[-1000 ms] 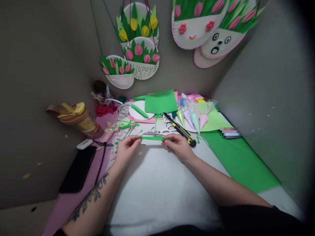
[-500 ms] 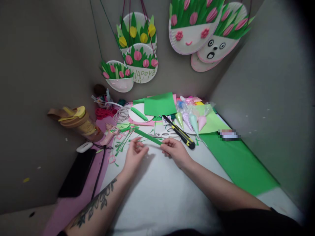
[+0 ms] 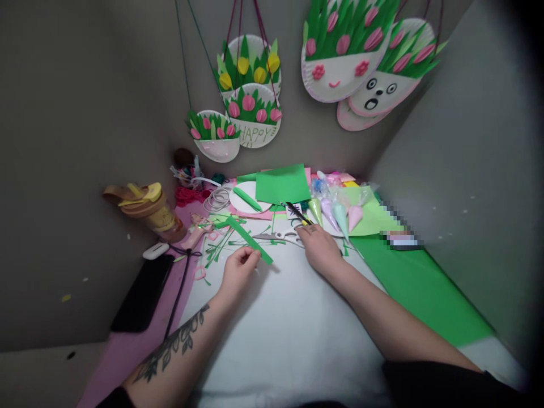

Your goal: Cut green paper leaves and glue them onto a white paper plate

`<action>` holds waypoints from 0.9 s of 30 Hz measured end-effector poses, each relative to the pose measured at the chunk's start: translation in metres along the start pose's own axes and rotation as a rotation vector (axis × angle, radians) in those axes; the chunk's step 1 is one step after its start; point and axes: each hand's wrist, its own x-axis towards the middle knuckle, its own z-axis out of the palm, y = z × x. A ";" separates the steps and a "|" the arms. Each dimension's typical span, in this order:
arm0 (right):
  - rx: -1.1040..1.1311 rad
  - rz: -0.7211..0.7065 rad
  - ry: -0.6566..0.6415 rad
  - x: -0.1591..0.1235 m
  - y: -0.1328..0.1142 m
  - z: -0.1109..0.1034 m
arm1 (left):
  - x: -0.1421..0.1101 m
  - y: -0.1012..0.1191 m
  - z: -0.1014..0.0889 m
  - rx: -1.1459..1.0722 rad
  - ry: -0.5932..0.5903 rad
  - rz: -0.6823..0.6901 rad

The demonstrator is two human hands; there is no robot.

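Note:
A narrow green paper strip [image 3: 250,238] is pinched near its lower end between the thumb and fingers of my left hand [image 3: 241,269]. My right hand [image 3: 321,246] lies palm down over the black-and-yellow utility knife [image 3: 302,215], hiding most of its body. Just left of these fingers are the white-handled scissors [image 3: 283,234], blades pointing left; part of their handle is covered. Whether the right fingers grip the knife or the scissors cannot be made out. Thin green paper offcuts [image 3: 216,249] are scattered to the left of the strip.
Green card [image 3: 283,184] and a white disc [image 3: 238,201] lie at the back, beside several filled piping bags [image 3: 340,215]. On the left stand a cup [image 3: 153,209] and a black tablet-like slab [image 3: 142,294]. Paper-plate flower baskets [image 3: 255,122] hang on the wall.
My right hand has let go of the green strip and moved right onto the knife and scissors area. The left hand has closed on the strip's lower end. The view has shifted slightly.

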 end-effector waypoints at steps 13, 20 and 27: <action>-0.153 -0.062 -0.091 0.011 0.012 0.001 | 0.005 -0.002 -0.004 -0.021 0.028 0.029; -0.131 -0.118 -0.104 0.007 0.013 -0.005 | 0.008 0.000 -0.008 -0.012 0.100 0.106; -0.037 -0.129 -0.096 0.004 0.027 -0.011 | 0.017 0.015 -0.004 -0.003 0.187 0.227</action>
